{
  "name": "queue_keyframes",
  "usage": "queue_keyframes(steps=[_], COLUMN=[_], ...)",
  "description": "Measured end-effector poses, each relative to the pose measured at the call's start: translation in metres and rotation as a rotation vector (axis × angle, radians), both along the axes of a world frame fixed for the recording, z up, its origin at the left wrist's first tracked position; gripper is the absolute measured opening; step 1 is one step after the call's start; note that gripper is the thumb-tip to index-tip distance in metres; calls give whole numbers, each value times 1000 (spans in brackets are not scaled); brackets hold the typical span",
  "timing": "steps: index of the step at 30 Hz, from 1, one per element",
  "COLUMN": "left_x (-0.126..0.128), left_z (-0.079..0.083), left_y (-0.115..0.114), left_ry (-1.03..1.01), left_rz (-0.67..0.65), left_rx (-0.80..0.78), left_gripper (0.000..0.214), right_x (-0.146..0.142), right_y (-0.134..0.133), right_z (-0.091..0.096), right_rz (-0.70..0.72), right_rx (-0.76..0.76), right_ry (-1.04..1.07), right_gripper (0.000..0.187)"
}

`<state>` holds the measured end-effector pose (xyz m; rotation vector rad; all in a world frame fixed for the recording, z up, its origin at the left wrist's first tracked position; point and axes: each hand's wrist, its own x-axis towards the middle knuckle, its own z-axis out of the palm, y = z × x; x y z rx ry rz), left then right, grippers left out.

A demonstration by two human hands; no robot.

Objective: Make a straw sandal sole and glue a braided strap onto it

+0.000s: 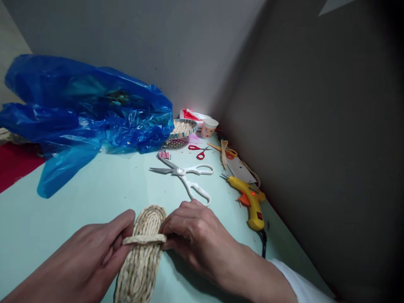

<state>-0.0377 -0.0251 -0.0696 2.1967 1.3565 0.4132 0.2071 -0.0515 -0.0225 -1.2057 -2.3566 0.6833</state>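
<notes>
A woven straw sole (140, 265), oval and pale, lies flat on the light green table (94, 193) close to me. A braided straw strap (143, 239) crosses over its upper part. My left hand (91, 256) pinches the strap's left end at the sole's edge, fingers closed. On the other side my right hand (195, 235) presses the strap's right end down against the sole, fingers curled round it.
White-handled scissors (186, 174) lie open just beyond the sole. A yellow hot glue gun (249, 200) rests at the right, its cord running toward me. A blue plastic bag (85, 113) fills the back left. A small woven basket (181, 128), paper cup (208, 127), red scissors (198, 150) and orange scissors (225, 151) sit at the back.
</notes>
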Motion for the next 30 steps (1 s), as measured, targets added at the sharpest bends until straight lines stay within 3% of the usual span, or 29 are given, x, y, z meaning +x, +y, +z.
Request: queue_keyframes(steps=[8,17,27,30], left_x=[11,12,13,14], left_z=[11,19,26,29], left_y=[2,8,10,11], left_ry=[38,33,8,-28], left_rz=[-38,-90,-109,-105], left_rx=[-95,-212,-286,-256], left_gripper=[25,23,23,23], right_x=[-2,0,-1,-1], right_y=[2,3,2,3], right_z=[8,1,12,15], right_rz=[32,21,-20,-91], right_rx=[-4,9,-98,-139], right_ry=[-39,28,60,105], right_gripper=[12,9,11,9])
